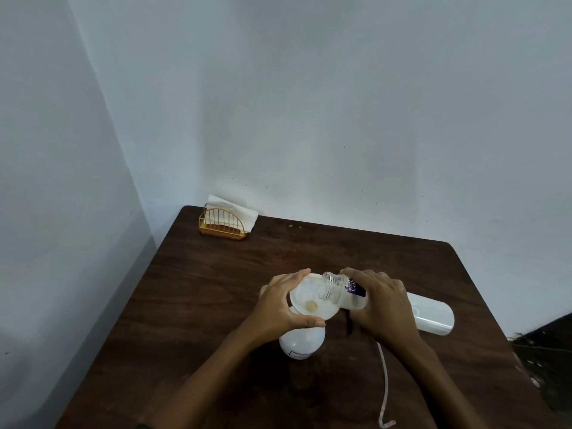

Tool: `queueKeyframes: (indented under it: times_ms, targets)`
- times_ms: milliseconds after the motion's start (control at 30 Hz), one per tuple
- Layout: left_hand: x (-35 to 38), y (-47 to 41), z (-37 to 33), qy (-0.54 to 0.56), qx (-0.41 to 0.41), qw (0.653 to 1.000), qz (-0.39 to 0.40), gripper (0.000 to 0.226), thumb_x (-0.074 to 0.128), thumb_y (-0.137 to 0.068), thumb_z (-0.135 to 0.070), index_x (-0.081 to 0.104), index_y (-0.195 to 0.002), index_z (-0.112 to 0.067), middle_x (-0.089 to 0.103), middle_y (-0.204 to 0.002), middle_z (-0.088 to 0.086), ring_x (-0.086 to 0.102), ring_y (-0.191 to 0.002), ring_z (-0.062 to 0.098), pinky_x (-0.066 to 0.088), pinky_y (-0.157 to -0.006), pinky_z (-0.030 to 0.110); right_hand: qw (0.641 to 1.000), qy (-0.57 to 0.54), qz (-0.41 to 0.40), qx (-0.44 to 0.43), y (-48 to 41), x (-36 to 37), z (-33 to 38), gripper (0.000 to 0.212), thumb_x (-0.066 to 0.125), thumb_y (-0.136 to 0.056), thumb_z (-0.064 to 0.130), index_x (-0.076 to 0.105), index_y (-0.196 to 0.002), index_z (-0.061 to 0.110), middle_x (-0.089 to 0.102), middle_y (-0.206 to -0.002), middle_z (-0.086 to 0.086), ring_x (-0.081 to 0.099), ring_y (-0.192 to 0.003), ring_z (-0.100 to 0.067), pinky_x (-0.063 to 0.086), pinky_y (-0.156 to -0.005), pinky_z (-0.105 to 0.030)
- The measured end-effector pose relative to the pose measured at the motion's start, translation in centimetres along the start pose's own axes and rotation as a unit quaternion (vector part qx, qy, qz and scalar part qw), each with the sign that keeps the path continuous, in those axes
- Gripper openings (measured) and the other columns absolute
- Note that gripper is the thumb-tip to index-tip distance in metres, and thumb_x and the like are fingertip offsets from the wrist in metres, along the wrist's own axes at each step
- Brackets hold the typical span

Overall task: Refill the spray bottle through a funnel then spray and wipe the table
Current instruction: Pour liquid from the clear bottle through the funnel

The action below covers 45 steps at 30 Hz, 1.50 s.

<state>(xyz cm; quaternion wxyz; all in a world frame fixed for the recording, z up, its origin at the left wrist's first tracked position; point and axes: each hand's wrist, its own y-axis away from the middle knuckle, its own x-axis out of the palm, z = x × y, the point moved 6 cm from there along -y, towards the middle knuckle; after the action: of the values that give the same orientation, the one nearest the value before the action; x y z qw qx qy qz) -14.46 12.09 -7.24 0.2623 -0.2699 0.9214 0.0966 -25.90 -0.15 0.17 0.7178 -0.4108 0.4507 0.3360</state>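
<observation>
A thin white tube lies on the counter, closest, just below the right hand. The white spray bottle stands under the left hand. The left fingers curl around the rim of the funnel on top of it. The right fingers wrap around a clear bottle, tipped with its mouth over the funnel. Far behind the fingers sits a gold napkin holder.

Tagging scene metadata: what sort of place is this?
Likely a plain indoor room, maybe a home: a dark wooden table set into a corner of bare pale walls, with a gold wire napkin holder on it.
</observation>
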Motion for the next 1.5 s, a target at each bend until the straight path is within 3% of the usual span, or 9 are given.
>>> queueKeyframes:
  times_ms: [233, 400, 700, 1267, 1500]
  targets:
    - [0.08, -0.01, 0.06, 0.002, -0.004, 1.0, 0.005, 0.105, 0.063, -0.048, -0.074, 0.029, -0.14, -0.039, 0.033, -0.147, -0.015, 0.02, -0.13, -0.003, 0.015, -0.112, 0.036, 1.0, 0.01, 0.001, 0.004, 0.01, -0.06, -0.01, 0.052, 0.077, -0.061, 0.022, 0.063, -0.111, 0.023, 0.068, -0.089, 0.003, 0.059, -0.082, -0.022, 0.031, -0.076, -0.034]
    - [0.06, 0.01, 0.06, -0.003, -0.01, 1.0, 0.004, 0.099, 0.068, -0.054, -0.066, 0.029, -0.14, -0.038, 0.033, -0.148, -0.013, 0.023, -0.137, 0.005, 0.016, -0.113, 0.038, 1.0, 0.008, 0.001, 0.001, -0.05, -0.01, 0.04, 0.053, 0.077, -0.061, 0.021, 0.063, -0.112, 0.022, 0.068, -0.09, 0.002, 0.059, -0.083, -0.022, 0.032, -0.077, -0.035]
    - [0.07, -0.01, 0.06, -0.006, -0.014, 1.0, 0.008, 0.099, 0.068, -0.054, -0.066, 0.029, -0.141, -0.038, 0.032, -0.149, -0.013, 0.022, -0.137, 0.006, 0.017, -0.113, 0.038, 1.0, 0.003, 0.006, 0.004, -0.03, -0.03, 0.12, 0.054, 0.077, -0.064, 0.021, 0.061, -0.116, 0.022, 0.068, -0.096, 0.001, 0.058, -0.088, -0.02, 0.03, -0.081, -0.034]
    - [0.1, -0.05, 0.21, 0.002, -0.001, 1.0, 0.005, 0.104, 0.061, -0.048, -0.076, 0.029, -0.14, -0.04, 0.034, -0.147, -0.016, 0.02, -0.131, -0.003, 0.018, -0.115, 0.039, 1.0, 0.008, 0.008, 0.003, -0.06, 0.0, 0.01, 0.054, 0.074, -0.061, 0.02, 0.063, -0.113, 0.022, 0.067, -0.088, 0.002, 0.059, -0.081, -0.023, 0.031, -0.075, -0.035]
    - [0.12, -0.01, 0.12, 0.0, -0.008, 1.0, 0.008, 0.103, 0.065, -0.049, -0.073, 0.029, -0.14, -0.04, 0.033, -0.147, -0.015, 0.022, -0.136, 0.004, 0.016, -0.113, 0.038, 1.0, 0.009, 0.004, 0.0, 0.0, 0.0, 0.08, 0.055, 0.075, -0.061, 0.019, 0.062, -0.114, 0.022, 0.067, -0.088, 0.002, 0.059, -0.082, -0.022, 0.031, -0.075, -0.034]
